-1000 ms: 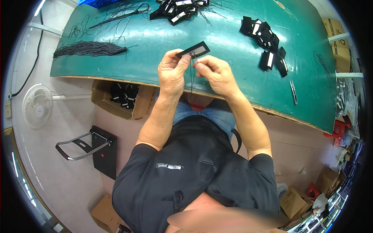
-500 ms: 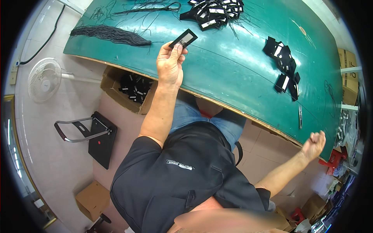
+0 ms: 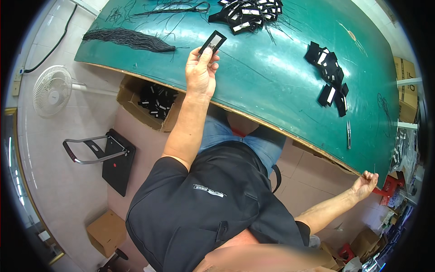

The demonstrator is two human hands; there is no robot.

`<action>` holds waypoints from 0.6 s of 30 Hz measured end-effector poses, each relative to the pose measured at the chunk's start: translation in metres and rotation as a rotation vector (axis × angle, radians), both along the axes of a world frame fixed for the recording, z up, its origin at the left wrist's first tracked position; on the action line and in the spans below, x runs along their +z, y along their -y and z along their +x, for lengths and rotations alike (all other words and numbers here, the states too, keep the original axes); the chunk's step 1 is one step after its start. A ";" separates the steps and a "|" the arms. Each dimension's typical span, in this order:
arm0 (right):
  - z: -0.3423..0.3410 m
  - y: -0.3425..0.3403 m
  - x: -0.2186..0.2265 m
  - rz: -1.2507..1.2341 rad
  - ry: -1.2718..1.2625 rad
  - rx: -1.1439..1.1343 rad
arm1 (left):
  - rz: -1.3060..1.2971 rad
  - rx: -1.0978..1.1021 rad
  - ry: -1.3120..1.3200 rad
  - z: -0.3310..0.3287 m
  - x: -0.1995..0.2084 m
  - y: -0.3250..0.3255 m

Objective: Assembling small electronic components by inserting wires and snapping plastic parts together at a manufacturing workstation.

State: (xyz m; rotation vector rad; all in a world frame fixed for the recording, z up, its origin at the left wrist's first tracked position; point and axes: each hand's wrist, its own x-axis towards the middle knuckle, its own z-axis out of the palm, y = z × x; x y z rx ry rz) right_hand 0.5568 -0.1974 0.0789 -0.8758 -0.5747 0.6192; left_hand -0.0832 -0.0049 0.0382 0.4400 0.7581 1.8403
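Note:
My left hand [image 3: 200, 75] is raised over the table's near edge, its thumb and fingers pinching a flat black rectangular piece [image 3: 219, 41] with a pale panel in its middle. From this piece a thin dark thread runs rightward over the green table [image 3: 272, 106], faint in places. Far to the right, my right hand [image 3: 364, 187] is closed in a pinch just off the table's corner. A fine line shows above its fingertips, apparently the thread; anything smaller in the fingers is hidden. Small metal thread snips [image 3: 349, 135] lie on the table near that hand.
A bundle of dark cords [image 3: 129, 40] lies at the left. Black pieces with white panels form a large pile [image 3: 251, 13] at the back and a smaller cluster [image 3: 327, 68] at the right. Below the edge stands a carton [image 3: 129, 102] of similar pieces, near a fan [image 3: 52, 90].
My right hand has moved down toward me, from over the table to just beyond its edge. My left hand has shifted slightly, turning the black piece more upright.

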 end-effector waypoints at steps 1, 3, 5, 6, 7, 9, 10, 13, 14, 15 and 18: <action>-0.011 -0.002 -0.001 0.002 -0.009 0.017 | -0.003 -0.016 0.002 0.004 -0.001 0.001; -0.026 -0.016 -0.003 -0.018 0.033 0.041 | -0.010 -0.045 0.008 0.014 -0.002 0.001; -0.047 -0.045 0.000 -0.038 0.114 0.110 | -0.001 -0.045 -0.054 0.028 -0.003 -0.002; -0.066 -0.066 0.008 -0.042 0.154 0.139 | 0.004 -0.055 -0.085 0.040 -0.005 -0.005; -0.092 -0.090 0.014 -0.061 0.222 0.191 | 0.002 -0.082 -0.079 0.050 -0.007 -0.009; -0.161 -0.137 0.017 -0.367 0.587 0.147 | 0.023 -0.043 -0.186 0.061 -0.012 -0.012; -0.185 -0.151 0.015 -0.353 0.713 0.269 | 0.034 -0.023 -0.232 0.066 -0.013 -0.014; -0.232 -0.178 -0.010 -0.280 0.985 0.445 | 0.028 -0.064 -0.219 0.085 -0.016 -0.018; -0.238 -0.187 -0.019 -0.188 1.129 0.473 | 0.029 -0.061 -0.215 0.093 -0.017 -0.019; -0.245 -0.194 -0.026 -0.233 1.035 0.574 | 0.029 -0.079 -0.207 0.101 -0.018 -0.019; -0.241 -0.210 -0.037 -0.263 0.821 0.670 | 0.008 -0.077 -0.220 0.107 -0.019 -0.023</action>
